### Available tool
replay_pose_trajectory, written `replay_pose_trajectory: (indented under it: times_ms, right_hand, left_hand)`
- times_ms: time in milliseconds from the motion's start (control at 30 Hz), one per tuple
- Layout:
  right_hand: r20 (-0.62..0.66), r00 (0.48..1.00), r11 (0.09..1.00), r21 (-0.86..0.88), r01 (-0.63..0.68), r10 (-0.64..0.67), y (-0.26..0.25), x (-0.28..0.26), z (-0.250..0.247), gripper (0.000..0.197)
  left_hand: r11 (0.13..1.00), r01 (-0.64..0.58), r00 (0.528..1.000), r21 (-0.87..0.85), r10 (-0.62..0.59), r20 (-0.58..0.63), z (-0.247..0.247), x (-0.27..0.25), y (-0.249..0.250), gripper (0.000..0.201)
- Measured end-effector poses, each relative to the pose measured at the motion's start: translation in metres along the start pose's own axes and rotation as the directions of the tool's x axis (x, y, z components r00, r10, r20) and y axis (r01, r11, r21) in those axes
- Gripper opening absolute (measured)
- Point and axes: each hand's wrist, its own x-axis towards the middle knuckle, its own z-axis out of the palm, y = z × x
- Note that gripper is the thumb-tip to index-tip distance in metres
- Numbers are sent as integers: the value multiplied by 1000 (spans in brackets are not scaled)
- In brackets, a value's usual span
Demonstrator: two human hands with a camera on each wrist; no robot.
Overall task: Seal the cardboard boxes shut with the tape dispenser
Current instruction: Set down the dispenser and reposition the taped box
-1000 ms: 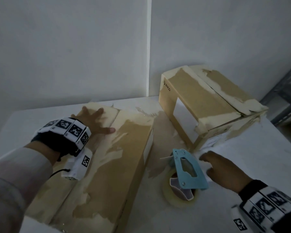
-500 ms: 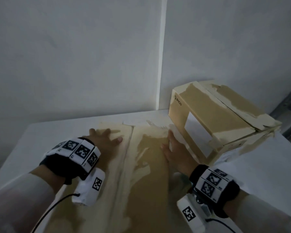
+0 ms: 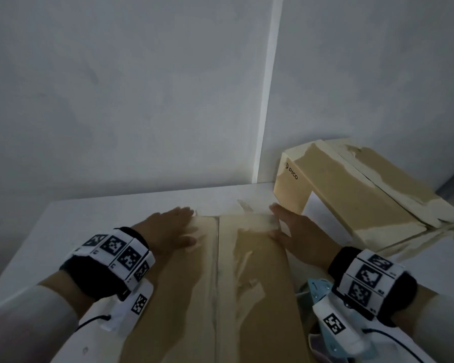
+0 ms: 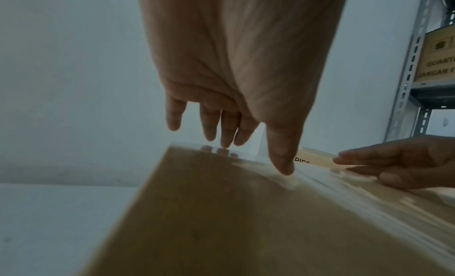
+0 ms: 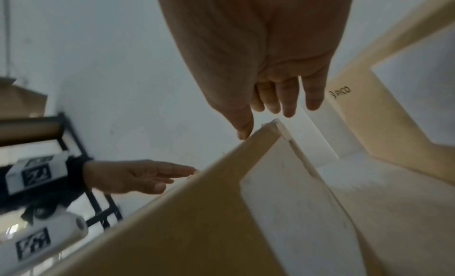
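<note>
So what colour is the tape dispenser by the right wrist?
Light blue. The tape dispenser shows best in the head view, partly hidden under the right wrist.

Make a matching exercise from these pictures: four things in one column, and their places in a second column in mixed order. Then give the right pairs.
Things:
1. left hand
2. right hand
3. tape dispenser
4. second box

Places:
A. partly hidden under the right wrist, beside the near box
B. flat on the near box's left flap
C. in the far right corner, by the wall
D. at the near box's far right edge

Pairs: 1-B, 2-D, 3-A, 4-C
</note>
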Motion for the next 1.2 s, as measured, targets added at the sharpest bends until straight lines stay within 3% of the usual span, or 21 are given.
replay_pose_trajectory:
  times_ms: [133,333,533,633,767,967,1200]
  right_hand:
    - [37,991,989,-67,134,-132,-7,12,-1,33]
    - [140,988,990,-115,86,-69,-6,37,-4,32]
    - [191,981,977,-212,8,33,-3,50,-9,30]
    - [196,981,979,-198,39,1,-5,50,-12,28]
    - [279,947,972,-120,202,-162,-24,47,-10,41]
    - [421,888,944,-175,279,-184,-45,57,-6,48]
    - [351,933,978,-152,140,-79,-26,54,-11,41]
  left_hand:
    - [999,7,1000,-49,-6,15,1,6,-3,64]
    - [1000,5,1000,10,-5,14,-2,22,-15,55]
    - [996,87,993,11,-88,81,-5,28,-23,59]
    - [994,110,990,20,-111,86,-8,25,-22,61]
    - [996,-24,999,-82,27,34,-8,26,-11,57]
    - [977,-128,991,-170,134,20,-5,38,10,50]
    - [987,41,997,-158,-30,72,-6,39,-17,42]
